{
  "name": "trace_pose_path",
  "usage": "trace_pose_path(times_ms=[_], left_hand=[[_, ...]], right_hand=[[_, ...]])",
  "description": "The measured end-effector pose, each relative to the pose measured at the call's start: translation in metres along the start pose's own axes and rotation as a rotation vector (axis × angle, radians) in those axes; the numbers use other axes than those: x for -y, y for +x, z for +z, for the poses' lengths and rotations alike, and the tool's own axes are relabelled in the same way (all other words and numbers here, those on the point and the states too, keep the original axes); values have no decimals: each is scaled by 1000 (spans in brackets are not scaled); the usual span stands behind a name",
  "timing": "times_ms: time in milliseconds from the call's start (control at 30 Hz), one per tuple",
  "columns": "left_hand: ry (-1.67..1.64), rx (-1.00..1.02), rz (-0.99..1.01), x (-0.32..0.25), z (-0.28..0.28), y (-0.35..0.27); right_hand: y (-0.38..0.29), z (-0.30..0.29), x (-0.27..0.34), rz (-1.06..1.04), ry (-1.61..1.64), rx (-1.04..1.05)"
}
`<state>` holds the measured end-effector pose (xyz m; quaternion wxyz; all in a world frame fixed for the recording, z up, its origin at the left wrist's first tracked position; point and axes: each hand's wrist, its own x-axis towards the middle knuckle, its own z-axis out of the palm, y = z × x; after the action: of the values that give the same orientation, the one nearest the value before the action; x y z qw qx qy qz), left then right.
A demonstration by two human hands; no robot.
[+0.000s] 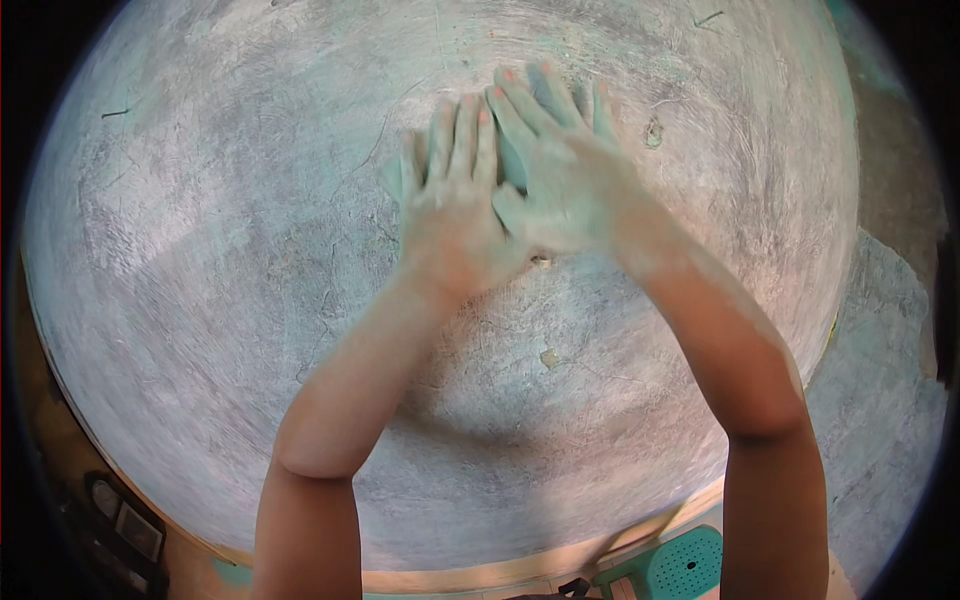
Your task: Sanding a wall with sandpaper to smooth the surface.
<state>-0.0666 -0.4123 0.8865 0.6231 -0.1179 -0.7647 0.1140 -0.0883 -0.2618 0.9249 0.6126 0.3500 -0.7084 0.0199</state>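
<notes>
Before me is a plastered wall (225,300), whitish with faded green paint, scuffs and cracks. Both of my hands lie flat over a thin grey-green sheet (513,159) on this wall; its material cannot be told. Parts of the sheet show between the fingers and beyond the left edge of my left hand (454,202). My right hand (574,180) is beside it and slightly higher, fingers spread, its thumb close to the left hand. Pale dust coats both hands and forearms, and the fingertips are slightly blurred. Most of the sheet is hidden under the palms.
Bent nails (115,114) stick out at the wall's upper left and upper right. A chipped hole (652,133) is right of my hands, another (550,358) below. A green plastic stool (686,566) stands at the lower right. Dark-framed items (139,531) are at the lower left.
</notes>
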Motion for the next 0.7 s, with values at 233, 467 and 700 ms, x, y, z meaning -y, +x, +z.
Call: trace_pose_path(times_ms=[233,467,700], left_hand=[[19,50,-24,-6,-10,-19],[-53,-6,28,3,-5,7],[-46,8,-7,-9,-4,-9]], right_hand=[[-20,10,9,63,16,16],[9,8,5,174,-30,25],[-8,12,8,200,37,23]])
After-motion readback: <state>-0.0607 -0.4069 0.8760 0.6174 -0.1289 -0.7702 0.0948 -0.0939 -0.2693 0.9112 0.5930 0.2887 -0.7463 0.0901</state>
